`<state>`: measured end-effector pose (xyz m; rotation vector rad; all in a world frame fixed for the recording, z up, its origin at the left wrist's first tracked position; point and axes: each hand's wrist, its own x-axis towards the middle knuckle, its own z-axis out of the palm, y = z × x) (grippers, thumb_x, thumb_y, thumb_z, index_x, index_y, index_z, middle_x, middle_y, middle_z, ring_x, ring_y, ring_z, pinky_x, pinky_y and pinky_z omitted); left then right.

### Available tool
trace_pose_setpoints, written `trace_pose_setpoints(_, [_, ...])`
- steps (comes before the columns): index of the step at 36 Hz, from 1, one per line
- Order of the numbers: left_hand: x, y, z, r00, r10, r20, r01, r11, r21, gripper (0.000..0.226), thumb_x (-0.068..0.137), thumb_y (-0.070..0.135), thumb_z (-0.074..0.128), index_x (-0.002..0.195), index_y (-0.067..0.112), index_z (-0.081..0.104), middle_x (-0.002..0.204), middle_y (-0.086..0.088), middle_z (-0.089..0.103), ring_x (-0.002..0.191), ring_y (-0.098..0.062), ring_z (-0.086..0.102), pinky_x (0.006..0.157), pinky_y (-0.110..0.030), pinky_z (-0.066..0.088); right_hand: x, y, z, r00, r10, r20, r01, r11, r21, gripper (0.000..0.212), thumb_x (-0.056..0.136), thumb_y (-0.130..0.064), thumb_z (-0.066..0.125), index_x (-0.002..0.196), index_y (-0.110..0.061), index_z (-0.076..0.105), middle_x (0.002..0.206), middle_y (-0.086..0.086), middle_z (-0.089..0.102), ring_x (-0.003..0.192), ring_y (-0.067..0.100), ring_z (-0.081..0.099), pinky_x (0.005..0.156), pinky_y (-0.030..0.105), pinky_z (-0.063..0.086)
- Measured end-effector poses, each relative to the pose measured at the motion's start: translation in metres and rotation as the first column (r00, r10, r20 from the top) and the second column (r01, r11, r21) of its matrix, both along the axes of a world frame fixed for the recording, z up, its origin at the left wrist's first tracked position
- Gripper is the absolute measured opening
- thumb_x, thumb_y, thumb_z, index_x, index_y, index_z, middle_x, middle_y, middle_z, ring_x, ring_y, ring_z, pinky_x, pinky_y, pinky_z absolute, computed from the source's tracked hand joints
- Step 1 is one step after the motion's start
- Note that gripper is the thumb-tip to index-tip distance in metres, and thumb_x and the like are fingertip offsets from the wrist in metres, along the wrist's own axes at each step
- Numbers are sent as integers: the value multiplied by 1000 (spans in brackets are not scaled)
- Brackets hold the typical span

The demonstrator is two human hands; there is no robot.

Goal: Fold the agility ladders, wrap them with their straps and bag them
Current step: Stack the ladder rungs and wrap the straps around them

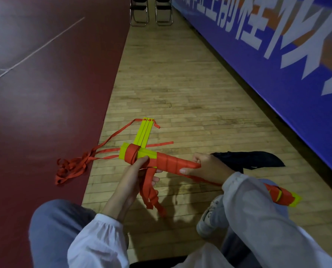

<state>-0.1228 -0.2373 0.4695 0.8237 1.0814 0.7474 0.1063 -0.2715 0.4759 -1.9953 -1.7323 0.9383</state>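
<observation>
A folded bundle of yellow ladder rungs (147,154) is wound along most of its length with orange strap (171,163) and held above the wooden floor. My right hand (205,167) grips the wrapped middle of the bundle. My left hand (140,171) pinches the strap near the yellow end, and loose strap ends (151,196) hang below it. The bundle's far end (283,197) shows past my right sleeve. A second stack of yellow rungs (144,132) lies on the floor behind, its orange straps (70,169) trailing left in a tangle. A black bag (248,158) lies behind my right hand.
A blue banner wall (277,64) runs along the right. Dark red court flooring (45,113) covers the left, with wooden floor (180,84) between. Two folding chairs (150,10) stand far ahead. My knees and a white shoe (211,217) are at the bottom.
</observation>
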Motion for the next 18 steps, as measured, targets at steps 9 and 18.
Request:
trace_pose_setpoints(9, [0, -4, 8, 991, -130, 9, 131, 987, -97, 66, 94, 58, 35, 104, -2, 60, 88, -18, 70, 48, -23, 55, 45, -25, 48, -4, -3, -4, 996, -8, 86, 6, 1000, 28, 41, 77, -63, 65, 75, -26, 47, 75, -3, 65, 68, 15, 64, 70, 34, 49])
trace_pose_setpoints(18, [-2, -3, 2, 980, -192, -53, 188, 979, -77, 63, 97, 58, 28, 95, 4, 60, 63, -9, 58, 52, -19, 57, 53, -25, 49, -1, -3, -6, 995, -55, 83, 47, 994, 99, 45, 76, -59, 67, 77, -19, 47, 77, 3, 66, 74, 22, 63, 69, 38, 49])
